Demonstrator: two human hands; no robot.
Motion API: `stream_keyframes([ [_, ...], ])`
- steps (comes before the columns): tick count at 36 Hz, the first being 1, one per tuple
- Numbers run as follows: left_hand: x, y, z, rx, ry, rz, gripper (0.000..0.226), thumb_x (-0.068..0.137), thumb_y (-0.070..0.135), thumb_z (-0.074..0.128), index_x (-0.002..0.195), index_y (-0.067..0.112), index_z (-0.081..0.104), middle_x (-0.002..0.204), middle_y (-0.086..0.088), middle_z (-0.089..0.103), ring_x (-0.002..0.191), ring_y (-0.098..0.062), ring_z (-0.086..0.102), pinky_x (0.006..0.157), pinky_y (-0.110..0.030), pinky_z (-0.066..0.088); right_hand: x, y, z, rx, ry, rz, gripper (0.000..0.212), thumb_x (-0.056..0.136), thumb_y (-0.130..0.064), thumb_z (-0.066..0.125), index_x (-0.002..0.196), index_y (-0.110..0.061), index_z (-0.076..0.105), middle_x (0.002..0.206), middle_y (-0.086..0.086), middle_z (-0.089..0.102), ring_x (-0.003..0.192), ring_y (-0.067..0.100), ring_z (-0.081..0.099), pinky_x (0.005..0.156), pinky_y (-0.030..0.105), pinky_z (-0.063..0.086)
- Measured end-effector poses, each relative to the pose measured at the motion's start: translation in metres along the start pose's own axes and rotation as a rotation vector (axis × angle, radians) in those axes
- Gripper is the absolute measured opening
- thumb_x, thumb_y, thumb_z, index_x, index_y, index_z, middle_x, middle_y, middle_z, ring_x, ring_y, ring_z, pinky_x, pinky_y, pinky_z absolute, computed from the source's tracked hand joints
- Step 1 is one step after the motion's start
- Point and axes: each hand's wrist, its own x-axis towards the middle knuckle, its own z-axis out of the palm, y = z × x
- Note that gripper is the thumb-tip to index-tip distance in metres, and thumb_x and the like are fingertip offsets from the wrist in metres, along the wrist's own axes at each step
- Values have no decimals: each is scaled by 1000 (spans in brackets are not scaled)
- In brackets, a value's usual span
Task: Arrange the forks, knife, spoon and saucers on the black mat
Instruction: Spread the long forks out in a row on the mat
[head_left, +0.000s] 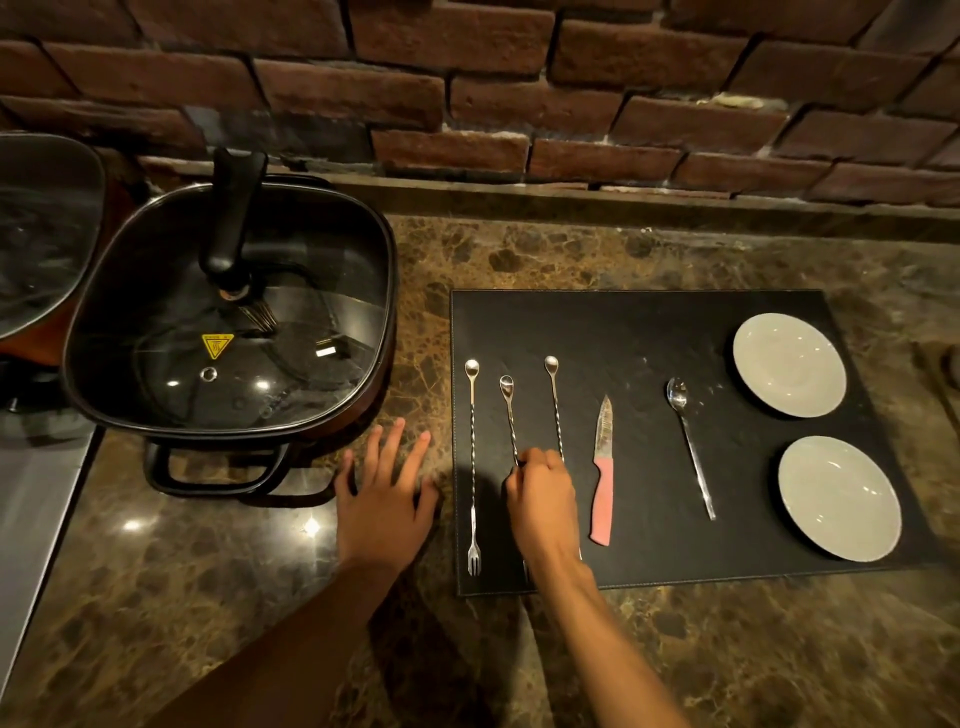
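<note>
A black mat (649, 322) lies on the marble counter. On its left part lie three long twisted forks: the left fork (472, 457), the middle fork (509, 415) and the right fork (555, 400), prongs toward me. My right hand (543, 499) pinches the middle fork's shaft and hides its lower half. A pink-handled knife (602, 467) and a spoon (691, 447) lie to the right. Two white saucers, the far one (789, 364) and the near one (839, 499), sit at the mat's right end. My left hand (384, 493) rests flat on the counter beside the mat.
A square black electric pot (234, 322) with a glass lid and upright handle stands left of the mat. A second lidded pot (41, 234) is at the far left. A brick wall (519, 93) backs the counter. A dark object (940, 374) sits at the right edge.
</note>
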Motion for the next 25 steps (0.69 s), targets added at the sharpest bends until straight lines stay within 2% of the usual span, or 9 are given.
stream_keyframes([
  [12, 0, 3, -9, -5, -46, -6, 60, 98, 50, 21, 157, 40, 28, 171, 5, 15, 159, -18, 11, 121, -57, 20, 22, 1, -3, 42, 30, 19, 20, 94, -4, 46, 108, -3, 61, 112, 11, 56, 94, 28, 59, 85, 38, 48],
  [18, 0, 4, -10, 1, -47, -4, 61, 97, 49, 22, 157, 39, 30, 171, 4, 16, 158, -19, 13, 121, -58, 22, 30, 4, -2, 40, 21, -4, 19, 95, -8, 48, 108, -5, 61, 111, 10, 56, 92, 23, 58, 82, 30, 46],
  [22, 0, 3, -9, 5, -46, -4, 61, 97, 49, 23, 157, 39, 29, 171, 4, 16, 158, -18, 12, 121, -58, 22, 33, 5, 1, 77, 23, 1, 17, 95, -7, 48, 105, -8, 62, 109, 6, 56, 83, 13, 48, 76, 22, 36],
  [25, 0, 2, -8, -5, -44, -4, 60, 97, 49, 24, 157, 39, 29, 171, 4, 16, 158, -18, 11, 121, -58, 21, 34, 5, 3, 92, 31, 4, 17, 95, -9, 47, 104, -8, 62, 108, 5, 56, 83, 12, 46, 76, 21, 35],
])
